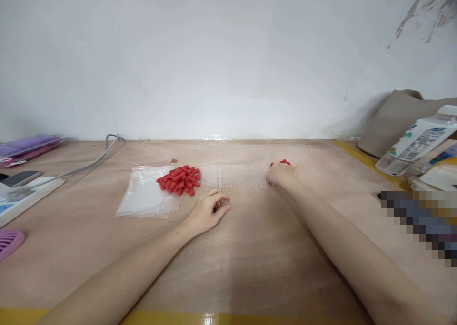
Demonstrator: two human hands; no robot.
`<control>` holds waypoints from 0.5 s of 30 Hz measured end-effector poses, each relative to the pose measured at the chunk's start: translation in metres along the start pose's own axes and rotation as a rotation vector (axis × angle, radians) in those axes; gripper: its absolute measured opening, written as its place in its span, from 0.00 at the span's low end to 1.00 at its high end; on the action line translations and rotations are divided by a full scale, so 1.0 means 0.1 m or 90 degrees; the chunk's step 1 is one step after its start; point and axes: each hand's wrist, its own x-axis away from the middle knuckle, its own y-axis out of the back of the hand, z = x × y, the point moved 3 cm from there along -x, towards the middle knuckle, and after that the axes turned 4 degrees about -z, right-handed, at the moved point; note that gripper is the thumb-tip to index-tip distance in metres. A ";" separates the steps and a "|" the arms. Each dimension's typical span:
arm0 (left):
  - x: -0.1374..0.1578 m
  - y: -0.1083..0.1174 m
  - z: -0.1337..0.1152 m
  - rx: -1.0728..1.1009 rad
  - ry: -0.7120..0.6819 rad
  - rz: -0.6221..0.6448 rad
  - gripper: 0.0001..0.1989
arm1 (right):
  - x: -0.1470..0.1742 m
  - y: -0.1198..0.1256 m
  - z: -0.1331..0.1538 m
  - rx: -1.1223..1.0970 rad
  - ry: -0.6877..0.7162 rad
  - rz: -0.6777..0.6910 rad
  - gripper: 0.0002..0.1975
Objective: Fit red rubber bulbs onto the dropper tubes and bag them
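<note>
My left hand (209,212) rests on the table with its fingers loosely curled and the thumb apart, holding nothing. Just beyond it lies a row of thin clear tubes (235,176), like dropper pipettes, side by side. At the right end of this row is my right hand (282,174), fingers drawn together and pointing down; what they hold is hidden. A few red pieces (284,162) show behind it. To the left of the tubes a pile of small red rubber bulbs (180,180) partly covers clear plastic bags (141,194).
At the left are a power strip (46,187) with a grey cable (89,167), a phone (22,178) and purple packs (30,146). A tilted bottle (416,142) and a beige container (389,120) stand at the right. A white wall (228,63) bounds the back.
</note>
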 end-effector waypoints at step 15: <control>-0.22 0.51 0.23 -0.433 -0.050 -0.186 0.11 | 0.70 0.04 -0.02 -0.022 0.279 -0.285 0.15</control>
